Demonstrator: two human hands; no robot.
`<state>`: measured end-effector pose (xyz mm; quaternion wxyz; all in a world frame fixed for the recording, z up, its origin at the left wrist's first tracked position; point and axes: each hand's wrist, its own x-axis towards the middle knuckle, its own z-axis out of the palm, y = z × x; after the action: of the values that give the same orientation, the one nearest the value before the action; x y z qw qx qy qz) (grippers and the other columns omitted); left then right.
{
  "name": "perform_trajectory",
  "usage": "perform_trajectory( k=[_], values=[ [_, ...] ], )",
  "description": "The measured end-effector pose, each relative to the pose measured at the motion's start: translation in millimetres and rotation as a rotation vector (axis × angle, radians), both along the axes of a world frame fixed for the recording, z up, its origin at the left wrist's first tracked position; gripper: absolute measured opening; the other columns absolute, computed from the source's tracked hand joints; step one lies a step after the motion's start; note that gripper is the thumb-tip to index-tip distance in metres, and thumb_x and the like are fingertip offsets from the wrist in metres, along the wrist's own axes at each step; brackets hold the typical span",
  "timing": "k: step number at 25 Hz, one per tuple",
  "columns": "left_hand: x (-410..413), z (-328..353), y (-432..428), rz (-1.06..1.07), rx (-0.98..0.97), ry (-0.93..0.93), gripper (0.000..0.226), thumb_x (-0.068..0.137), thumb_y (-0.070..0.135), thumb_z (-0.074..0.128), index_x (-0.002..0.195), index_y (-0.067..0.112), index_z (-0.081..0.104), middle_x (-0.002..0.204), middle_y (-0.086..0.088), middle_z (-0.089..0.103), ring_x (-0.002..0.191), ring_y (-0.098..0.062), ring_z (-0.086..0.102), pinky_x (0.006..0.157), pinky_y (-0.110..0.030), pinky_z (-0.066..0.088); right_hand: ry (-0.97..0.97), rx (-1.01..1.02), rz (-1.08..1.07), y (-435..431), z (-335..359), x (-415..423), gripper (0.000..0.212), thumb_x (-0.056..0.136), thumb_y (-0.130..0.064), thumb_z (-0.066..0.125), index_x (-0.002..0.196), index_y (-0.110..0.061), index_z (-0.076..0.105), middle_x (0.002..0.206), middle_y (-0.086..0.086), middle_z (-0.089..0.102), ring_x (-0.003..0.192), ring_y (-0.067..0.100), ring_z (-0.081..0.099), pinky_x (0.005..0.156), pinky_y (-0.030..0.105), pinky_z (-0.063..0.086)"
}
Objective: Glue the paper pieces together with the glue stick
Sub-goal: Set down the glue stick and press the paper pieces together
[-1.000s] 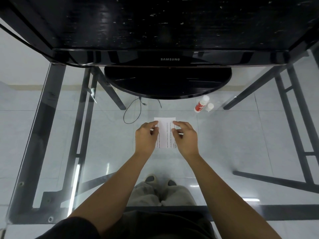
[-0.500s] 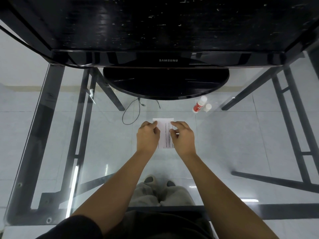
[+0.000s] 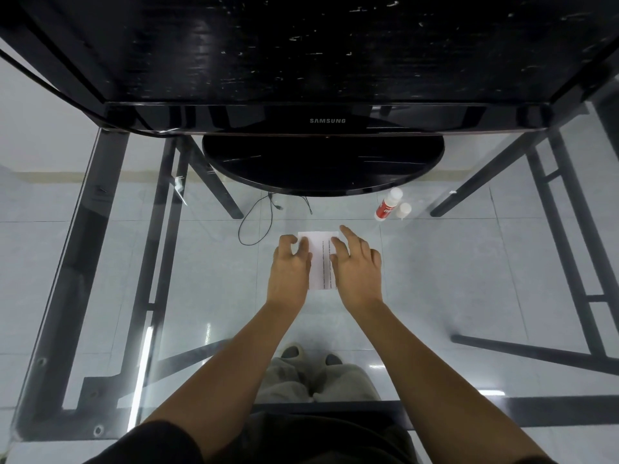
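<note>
White paper pieces [image 3: 318, 259], one with printed lines, lie flat on the glass table in front of me. My left hand [image 3: 289, 269] rests on their left edge with its fingers curled onto the paper. Over the right side lies my right hand [image 3: 356, 266], fingers spread and pressing flat, covering part of the print. The red and white glue stick [image 3: 388, 205] lies uncapped at the back right, well away from both hands. Its white cap [image 3: 404, 210] stands beside it.
A black Samsung monitor [image 3: 326, 120] with an oval stand [image 3: 321, 162] fills the back of the glass table [image 3: 469, 279]. A thin black cable [image 3: 258, 222] loops left of the paper. Black table legs and my knees and sandals show through the glass.
My right hand has gone from pinching the paper's edge to lying flat with its fingers spread. The left hand stays curled at the left edge.
</note>
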<state>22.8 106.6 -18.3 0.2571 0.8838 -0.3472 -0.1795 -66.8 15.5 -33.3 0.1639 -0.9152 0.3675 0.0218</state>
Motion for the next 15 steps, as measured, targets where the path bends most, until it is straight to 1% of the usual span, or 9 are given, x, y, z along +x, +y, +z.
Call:
perform_trajectory(
  k=[2,3,4,6,8,10,11,13,15],
  values=[
    [-1.0,-2.1,1.2,-0.092,0.132,-0.146,0.046,0.087,0.01,0.062,0.13,0.003,0.046,0.136,-0.017,0.044,0.112,-0.032,0.047,0.085,-0.039,0.052,0.045,-0.006,0.092,-2.2,-3.0,-2.0,0.068,0.089,-0.022,0.059,0.144,-0.019,0.021,0.156,0.003,0.015,0.142,0.025,0.015,0.114,0.04,0.007],
    [-0.8,-4.9,2.6,-0.154,0.195,-0.232,0.057,0.082,0.007,0.067,0.133,0.002,0.042,0.143,-0.017,0.038,0.116,-0.033,0.044,0.086,-0.038,0.05,0.057,0.0,0.128,-3.2,-4.2,-2.7,0.07,0.091,-0.021,0.056,0.146,-0.019,0.014,0.157,0.002,0.01,0.144,0.023,0.007,0.113,0.039,-0.001],
    [0.0,-4.9,3.0,-0.184,0.254,-0.251,0.067,0.081,0.007,0.069,0.138,0.004,0.035,0.149,-0.013,0.03,0.12,-0.033,0.041,0.09,-0.037,0.046,0.069,0.009,0.155,-4.1,-5.1,-3.1,0.071,0.092,-0.021,0.053,0.147,-0.019,0.007,0.158,0.002,0.005,0.144,0.022,0.001,0.111,0.039,-0.006],
    [1.6,-10.1,4.1,-0.234,0.347,-0.281,0.081,0.083,0.013,0.067,0.145,0.01,0.016,0.156,-0.006,0.014,0.134,-0.03,0.026,0.1,-0.038,0.037,0.114,0.018,0.208,-6.0,-6.5,-4.1,0.073,0.095,-0.027,0.047,0.147,-0.021,-0.004,0.158,0.0,-0.005,0.143,0.02,-0.011,0.109,0.038,-0.012],
    [5.1,-14.1,5.5,-0.281,0.402,-0.285,0.087,0.086,0.019,0.064,0.147,0.014,0.002,0.157,-0.004,0.003,0.142,-0.027,0.008,0.109,-0.039,0.025,0.134,0.039,0.245,-7.7,-8.5,-5.0,0.07,0.096,-0.03,0.043,0.147,-0.022,-0.005,0.157,-0.001,-0.008,0.142,0.019,-0.015,0.109,0.037,-0.014],
    [8.1,-17.8,6.6,-0.336,0.419,-0.293,0.084,0.089,0.021,0.059,0.147,0.015,-0.002,0.157,-0.003,0.001,0.143,-0.025,-0.005,0.113,-0.041,0.014,0.106,0.08,0.242,-9.3,-9.0,-5.8,0.066,0.096,-0.027,0.043,0.147,-0.022,0.002,0.158,-0.001,-0.002,0.143,0.018,-0.01,0.11,0.037,-0.012],
    [10.3,-19.0,7.0,-0.343,0.416,-0.287,0.077,0.093,0.024,0.052,0.147,0.016,-0.003,0.157,-0.002,0.0,0.141,-0.023,-0.012,0.113,-0.041,0.008,0.086,0.093,0.237,-10.2,-9.1,-6.3,0.065,0.096,-0.026,0.044,0.147,-0.021,0.005,0.158,-0.002,0.002,0.143,0.017,-0.008,0.11,0.036,-0.011],
    [15.1,-21.7,8.5,-0.35,0.4,-0.297,0.063,0.099,0.03,0.034,0.146,0.02,-0.008,0.157,0.001,-0.003,0.133,-0.018,-0.028,0.111,-0.04,-0.005,0.051,0.094,0.24,-10.8,-9.5,-7.5,0.06,0.097,-0.027,0.041,0.147,-0.021,0.009,0.157,-0.002,0.006,0.143,0.015,-0.005,0.111,0.035,-0.01],
    [20.6,-23.5,10.8,-0.357,0.394,-0.3,0.056,0.099,0.037,0.017,0.141,0.024,-0.018,0.154,0.006,-0.011,0.128,-0.016,-0.036,0.107,-0.039,-0.014,0.033,0.077,0.245,-9.6,-9.4,-9.2,0.056,0.098,-0.03,0.033,0.147,-0.021,0.009,0.157,-0.003,0.007,0.141,0.011,-0.01,0.111,0.034,-0.011]
  ],
)
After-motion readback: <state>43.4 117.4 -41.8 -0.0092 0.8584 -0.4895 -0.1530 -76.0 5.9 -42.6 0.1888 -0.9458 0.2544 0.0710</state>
